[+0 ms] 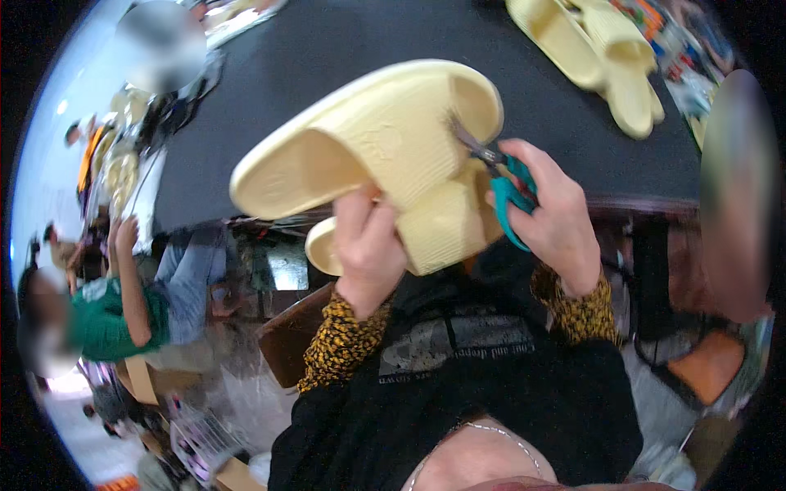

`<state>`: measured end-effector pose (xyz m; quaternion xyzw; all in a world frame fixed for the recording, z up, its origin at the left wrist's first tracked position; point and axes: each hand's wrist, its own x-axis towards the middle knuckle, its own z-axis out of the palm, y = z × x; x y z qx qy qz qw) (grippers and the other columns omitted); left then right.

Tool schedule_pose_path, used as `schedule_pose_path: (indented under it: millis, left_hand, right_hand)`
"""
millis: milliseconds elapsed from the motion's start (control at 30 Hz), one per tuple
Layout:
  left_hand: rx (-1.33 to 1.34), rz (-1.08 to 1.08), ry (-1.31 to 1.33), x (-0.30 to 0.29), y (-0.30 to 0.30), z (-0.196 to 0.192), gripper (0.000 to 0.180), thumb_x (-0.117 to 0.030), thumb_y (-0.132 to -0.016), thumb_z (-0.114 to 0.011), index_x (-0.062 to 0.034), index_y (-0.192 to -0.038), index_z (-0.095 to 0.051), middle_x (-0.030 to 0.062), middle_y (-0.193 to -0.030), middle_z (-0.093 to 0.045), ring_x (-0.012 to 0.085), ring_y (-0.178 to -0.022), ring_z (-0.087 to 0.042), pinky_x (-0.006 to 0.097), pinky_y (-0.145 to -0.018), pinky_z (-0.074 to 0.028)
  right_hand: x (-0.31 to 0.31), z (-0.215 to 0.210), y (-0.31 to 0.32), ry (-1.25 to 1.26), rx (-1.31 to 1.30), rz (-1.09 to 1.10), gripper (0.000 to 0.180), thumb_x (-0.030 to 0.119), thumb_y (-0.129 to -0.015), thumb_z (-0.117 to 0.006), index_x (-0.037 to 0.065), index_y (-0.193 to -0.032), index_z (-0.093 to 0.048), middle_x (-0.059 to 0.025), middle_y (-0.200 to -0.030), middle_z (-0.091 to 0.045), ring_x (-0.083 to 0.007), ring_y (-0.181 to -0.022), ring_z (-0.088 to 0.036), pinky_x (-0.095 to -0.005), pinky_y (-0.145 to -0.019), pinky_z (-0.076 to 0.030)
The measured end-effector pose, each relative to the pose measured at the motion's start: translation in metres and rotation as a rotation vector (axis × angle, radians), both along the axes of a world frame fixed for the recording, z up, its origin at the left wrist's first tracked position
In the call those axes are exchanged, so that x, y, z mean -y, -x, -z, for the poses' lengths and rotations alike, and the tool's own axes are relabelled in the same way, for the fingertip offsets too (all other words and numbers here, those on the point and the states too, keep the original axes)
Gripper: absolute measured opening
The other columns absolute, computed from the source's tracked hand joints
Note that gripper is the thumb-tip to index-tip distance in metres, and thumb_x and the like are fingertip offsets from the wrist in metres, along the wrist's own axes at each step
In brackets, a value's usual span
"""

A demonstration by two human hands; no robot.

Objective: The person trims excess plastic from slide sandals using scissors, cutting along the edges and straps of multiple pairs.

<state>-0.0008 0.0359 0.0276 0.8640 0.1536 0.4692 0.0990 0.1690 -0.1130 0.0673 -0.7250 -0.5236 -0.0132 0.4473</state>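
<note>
My left hand (368, 245) grips a pair of pale yellow foam slide sandals (377, 147) held together, raised in front of my chest. My right hand (557, 213) is closed around small scissors with teal handles (512, 192). The metal blades point up-left and touch the edge of the upper sandal near its strap. Both forearms wear yellow-and-black patterned sleeves.
A black table (344, 49) lies beyond my hands. Another pair of pale yellow slides (598, 49) rests at its far right, beside colourful packets (679, 49). A person in a green top (115, 319) sits to the left. A brown cardboard box (286, 335) stands below the table.
</note>
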Motion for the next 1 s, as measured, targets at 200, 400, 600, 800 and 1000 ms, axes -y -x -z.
schedule_pose_path:
  millis: [200,400,600,800,1000]
  left_hand:
    - [0.071,0.112,-0.043,-0.002,0.002,-0.006,0.031,0.004,-0.064,-0.059,0.0046,-0.095,-0.064,0.0152,-0.098,-0.061,0.0299,-0.083,-0.057,0.040,-0.074,-0.047]
    - [0.141,0.000,-0.042,0.005,0.017,-0.013,0.026,-0.001,-0.067,-0.060,0.0025,-0.093,-0.060,0.0126,-0.094,-0.058,0.0278,-0.084,-0.058,0.038,-0.074,-0.047]
    - [0.077,-0.096,-0.047,-0.004,0.026,-0.002,0.026,-0.003,-0.067,-0.060,0.0004,-0.093,-0.059,0.0117,-0.092,-0.057,0.0272,-0.081,-0.057,0.037,-0.075,-0.046]
    - [0.013,-0.157,-0.014,-0.004,0.038,-0.001,0.029,-0.002,-0.067,-0.061,0.0026,-0.096,-0.059,0.0136,-0.096,-0.060,0.0289,-0.086,-0.060,0.039,-0.078,-0.048]
    - [0.065,-0.157,-0.020,-0.002,0.042,0.000,0.027,-0.003,-0.068,-0.061,0.0033,-0.094,-0.058,0.0154,-0.097,-0.060,0.0308,-0.088,-0.060,0.040,-0.079,-0.048]
  right_hand:
    - [-0.001,0.001,0.008,-0.088,-0.101,0.112,0.048,0.015,-0.080,-0.074,0.002,-0.123,-0.056,-0.0149,-0.109,-0.064,-0.0210,-0.095,-0.063,-0.0321,-0.084,-0.049]
    - [0.012,0.026,-0.011,-0.086,-0.293,0.036,0.047,-0.004,-0.086,-0.062,-0.006,-0.130,-0.046,-0.0131,-0.125,-0.053,-0.0155,-0.104,-0.054,-0.0242,-0.084,-0.046]
    - [0.011,0.054,-0.026,-0.119,-0.323,-0.026,0.044,-0.002,-0.090,-0.059,-0.004,-0.131,-0.045,-0.0115,-0.123,-0.053,-0.0124,-0.098,-0.053,-0.0219,-0.077,-0.048]
    - [0.015,0.053,-0.003,-0.171,-0.492,-0.097,0.044,0.010,-0.092,-0.062,0.002,-0.132,-0.046,0.0015,-0.084,-0.056,-0.0028,-0.061,-0.046,-0.0158,-0.051,-0.035]
    - [0.028,0.060,0.003,-0.055,-0.635,-0.102,0.048,0.001,-0.088,-0.063,0.001,-0.132,-0.045,-0.0013,-0.088,-0.056,-0.0039,-0.067,-0.051,-0.0152,-0.053,-0.040]
